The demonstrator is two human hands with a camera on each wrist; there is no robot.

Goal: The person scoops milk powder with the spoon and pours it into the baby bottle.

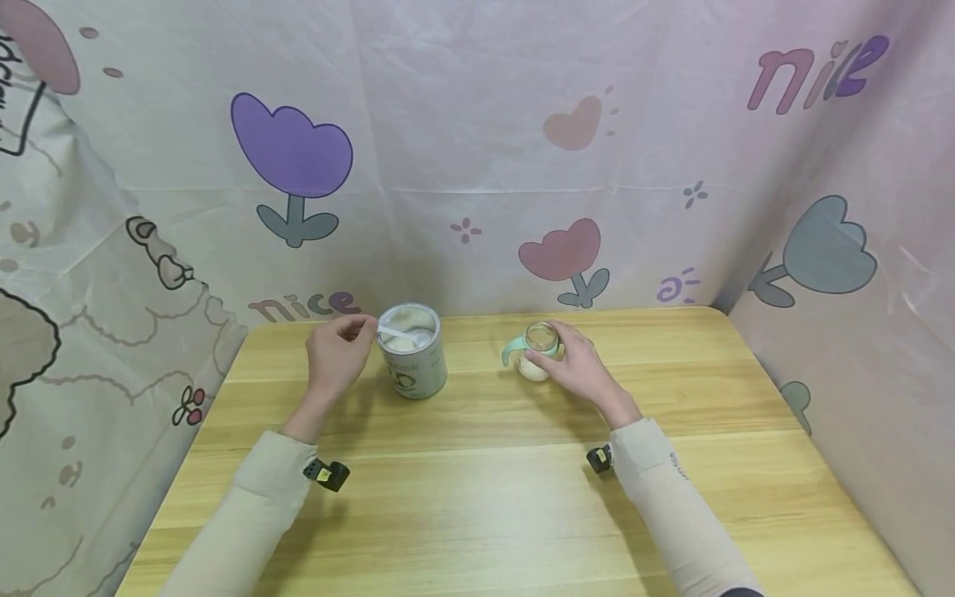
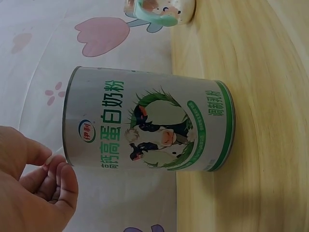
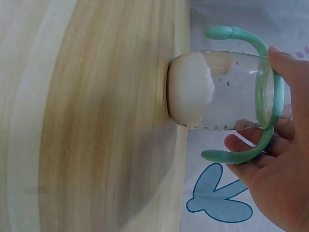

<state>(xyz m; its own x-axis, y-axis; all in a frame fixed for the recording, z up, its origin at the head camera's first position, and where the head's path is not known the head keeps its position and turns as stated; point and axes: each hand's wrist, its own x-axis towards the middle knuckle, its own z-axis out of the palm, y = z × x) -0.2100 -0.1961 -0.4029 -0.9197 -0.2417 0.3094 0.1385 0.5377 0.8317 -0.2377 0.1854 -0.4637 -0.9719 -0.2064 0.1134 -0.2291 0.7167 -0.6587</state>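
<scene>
My left hand (image 1: 337,355) pinches the handle of a white scoop (image 1: 399,334) at the rim of an open milk powder can (image 1: 418,373). The scoop's bowl end lies inside the can, over pale powder. In the left wrist view the can's printed cow label (image 2: 159,130) faces the camera, and thumb and fingertips meet right beside its rim. My right hand (image 1: 580,366) grips a clear baby bottle (image 3: 231,92) around its neck, at the mint-green two-handled ring (image 3: 277,99). The bottle stands upright and uncapped on the table, with whitish powder (image 3: 190,89) in its lower part.
Both containers stand near the back edge of the wooden table (image 1: 477,497), the bottle to the right of the can. A patterned cloth (image 1: 448,124) hangs right behind the table and along both sides. Each sleeve cuff has a small black camera (image 1: 327,474).
</scene>
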